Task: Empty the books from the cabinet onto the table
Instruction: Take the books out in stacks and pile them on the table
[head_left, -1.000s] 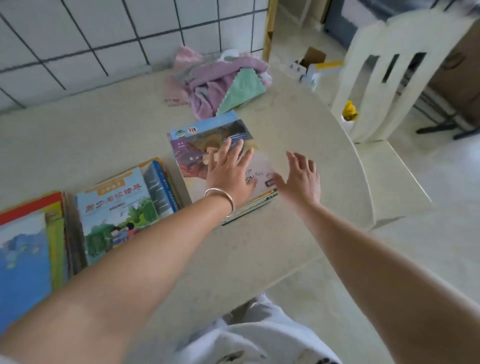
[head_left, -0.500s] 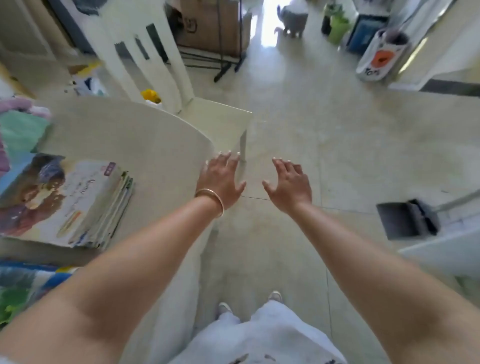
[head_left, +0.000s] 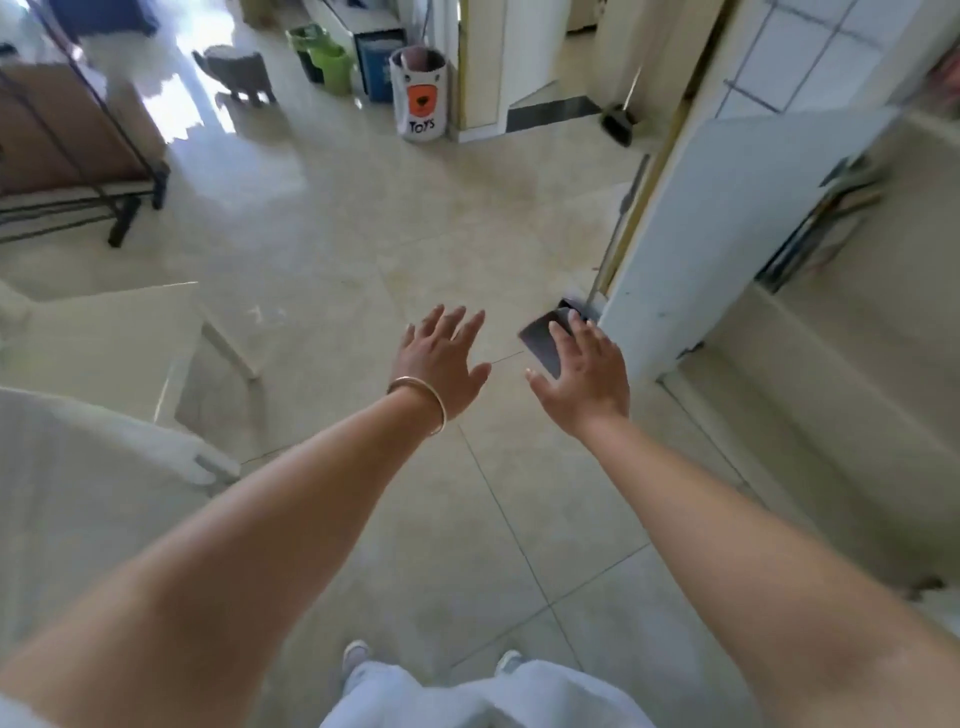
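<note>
Above pale floor tiles (head_left: 431, 519), both empty hands spread; table (head_left: 78, 493) left.

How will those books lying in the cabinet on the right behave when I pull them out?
The books look thin and lie stacked flat in the cabinet, so they will probably flex and fan apart unless gripped together. Their covers may be slick, so some could slide off. Both the left hand and right hand are open and empty, free to clamp the stack.

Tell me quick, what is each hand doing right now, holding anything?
Left hand: open, fingers spread, holding nothing.
Right hand: open, holding nothing.
</note>
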